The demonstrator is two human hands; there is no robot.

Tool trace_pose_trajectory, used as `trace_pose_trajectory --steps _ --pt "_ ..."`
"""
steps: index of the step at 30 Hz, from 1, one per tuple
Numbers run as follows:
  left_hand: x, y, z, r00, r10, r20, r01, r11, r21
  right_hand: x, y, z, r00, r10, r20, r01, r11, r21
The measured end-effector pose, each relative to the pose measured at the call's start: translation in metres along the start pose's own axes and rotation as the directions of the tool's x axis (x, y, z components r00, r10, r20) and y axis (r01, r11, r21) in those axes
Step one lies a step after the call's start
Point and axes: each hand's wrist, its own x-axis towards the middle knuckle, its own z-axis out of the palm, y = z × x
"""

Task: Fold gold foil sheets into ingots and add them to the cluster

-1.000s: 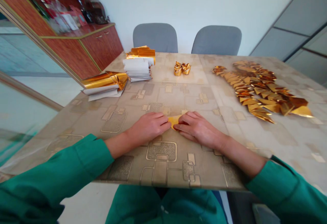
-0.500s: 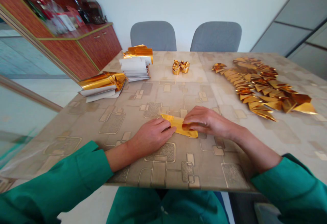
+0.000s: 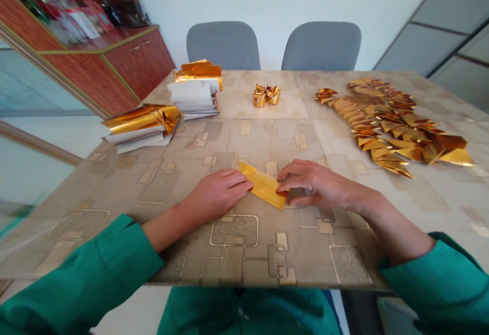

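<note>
A folded strip of gold foil paper (image 3: pixel 263 187) lies slanted on the patterned tablecloth in front of me, its upper left end coming to a point. My left hand (image 3: pixel 216 195) has its fingers closed on the strip's left side, with the tips pressed at the lower edge. At the other end, my right hand (image 3: pixel 319 184) is curled, its fingertips gripping the right edge; the thumb sits a little lower, near the corner. Part of the right end is hidden behind those fingers.
Two stacks of gold and white paper, a near one (image 3: pixel 141 126) and a far one (image 3: pixel 196 93), stand at the left. Small folded gold pieces (image 3: pixel 266 95) sit at the back middle. Many folded gold pieces (image 3: pixel 389 121) spread over the right. Two grey chairs (image 3: pixel 225 44) stand behind the table (image 3: pixel 244 248).
The gold strip has tilted more, its right end lower and its pointed left end higher. My right fingers have shifted from over the strip to its right edge. The view has shifted slightly.
</note>
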Motion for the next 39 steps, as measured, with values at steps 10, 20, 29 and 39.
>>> trace_pose_trajectory --steps 10,20,29,39 --pt "0.000 0.006 -0.002 0.992 0.051 -0.115 -0.057 0.997 -0.046 0.036 -0.014 0.022 0.981 -0.020 -0.194 -0.001 0.995 -0.104" --pt "-0.009 0.023 0.000 0.991 0.046 -0.130 -0.054 0.996 -0.065 0.092 0.008 0.044 0.926 0.253 -0.280 -0.240 0.968 0.077" --pt "-0.008 0.023 -0.002 0.994 0.036 -0.104 -0.048 0.993 -0.112 0.106 0.011 0.038 0.875 0.393 -0.282 -0.384 0.919 0.088" --pt "-0.004 0.017 -0.005 0.993 -0.016 -0.118 0.000 0.991 -0.134 0.099 0.018 0.031 0.885 0.277 -0.374 -0.242 0.960 0.138"
